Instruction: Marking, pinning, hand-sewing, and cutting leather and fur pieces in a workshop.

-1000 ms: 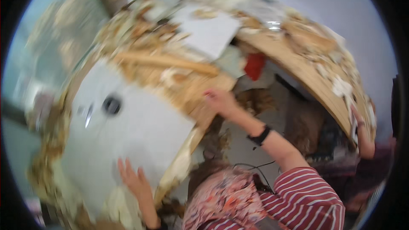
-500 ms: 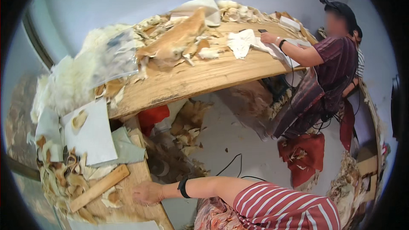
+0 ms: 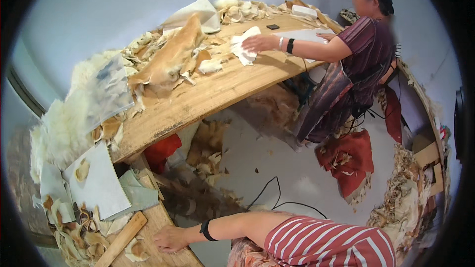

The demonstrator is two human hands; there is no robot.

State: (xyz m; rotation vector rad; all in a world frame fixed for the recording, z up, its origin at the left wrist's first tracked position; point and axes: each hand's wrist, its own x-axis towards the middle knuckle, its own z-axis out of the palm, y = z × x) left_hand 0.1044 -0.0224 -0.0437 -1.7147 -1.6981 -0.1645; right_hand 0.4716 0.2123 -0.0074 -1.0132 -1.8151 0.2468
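Observation:
My right hand (image 3: 170, 238) rests on the wooden table at the lower left, below a black wristband. Its fingers are curled in, and whatever they may hold is hidden. Close beside it lie a flat wooden stick (image 3: 122, 240) and a small pale hide scrap (image 3: 136, 251). My left hand is out of view. Across the long bench (image 3: 198, 104), a co-worker's hand presses on a crumpled white cloth (image 3: 242, 52), while their other hand is on a white sheet (image 3: 304, 34). A small black flat object (image 3: 272, 26) lies behind them.
A tan hide (image 3: 170, 59), fluffy white fur (image 3: 59, 123) and a clear plastic bag (image 3: 110, 91) cover the bench's left part. White board (image 3: 96, 183) and curled scraps lie near my hand. Red cloth (image 3: 346, 160) and black cable (image 3: 277, 188) are on the floor.
My view has swung right, so the bench appears farther left. The co-worker's hand has left the black object and moved onto the white cloth. My right hand stays on the table.

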